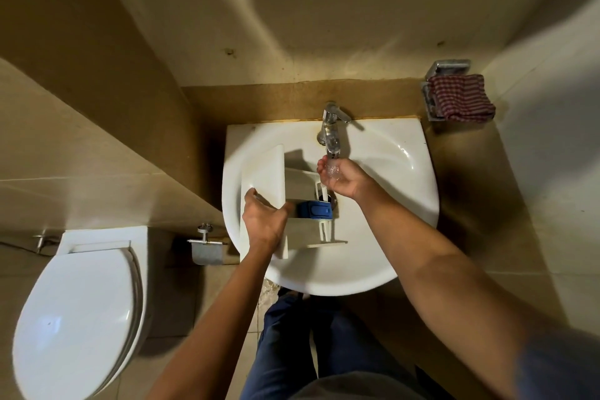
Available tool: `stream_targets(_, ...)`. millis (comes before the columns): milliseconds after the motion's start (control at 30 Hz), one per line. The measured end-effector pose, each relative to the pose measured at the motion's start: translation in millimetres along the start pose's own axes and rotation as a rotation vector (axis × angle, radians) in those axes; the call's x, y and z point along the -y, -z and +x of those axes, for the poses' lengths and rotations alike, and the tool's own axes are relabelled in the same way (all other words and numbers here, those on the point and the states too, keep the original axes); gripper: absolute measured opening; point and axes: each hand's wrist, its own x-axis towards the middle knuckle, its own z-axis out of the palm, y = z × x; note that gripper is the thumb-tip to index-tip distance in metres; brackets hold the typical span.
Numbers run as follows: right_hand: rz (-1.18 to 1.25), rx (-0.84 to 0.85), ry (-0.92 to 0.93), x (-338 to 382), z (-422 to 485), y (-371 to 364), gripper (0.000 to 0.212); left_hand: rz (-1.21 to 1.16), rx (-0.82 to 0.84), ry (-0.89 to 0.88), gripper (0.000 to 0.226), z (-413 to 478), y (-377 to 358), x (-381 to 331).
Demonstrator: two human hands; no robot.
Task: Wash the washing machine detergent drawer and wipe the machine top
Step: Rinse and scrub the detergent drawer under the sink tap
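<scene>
Left grip [264, 221] clamped on detergent drawer [263, 172] in sink [373, 256] — right grip [341, 177] held loosely cupped under tap [332, 127].

walls [97, 107] beige tile | toilet [78, 302] lid shut, lower left | striped cloth [461, 101] on wall rack [451, 65]

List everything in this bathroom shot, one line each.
drawer: one, white, lying in the sink
insert: one, blue, in the drawer
sink: one, white, centre, against the wall
tap: one, chrome, behind the basin, running
cloth: one, red-striped, on the rack
rack: one, metal, right wall
toilet: one, white, lower left, lid down
paper holder: one, metal, left of the sink
left hand: one, grips the drawer's front panel
right hand: one, cupped under the tap's water
</scene>
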Motion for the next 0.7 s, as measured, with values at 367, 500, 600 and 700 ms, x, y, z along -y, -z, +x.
stream_targets(367,-0.139,-0.113,0.084,-23.8,-6.3,32.3,0.016,0.03,-0.001,-0.049,0.05,-1.2,-5.5,0.8)
stream_targets(500,0.232,-0.152,0.085,-8.5,2.8,9.8,0.016,0.045,0.003,-0.06,0.05,-1.1,-6.5,1.6)
stream_targets(600,0.267,-0.142,0.057,-3.0,9.3,-4.8,0.018,0.055,0.023,-0.051,0.056,0.3,-5.7,2.1)
stream_targets(700,0.296,-0.15,0.05,-1.5,15.5,-11.4,0.024,0.065,0.049,-0.037,0.075,1.0,-3.8,2.6)
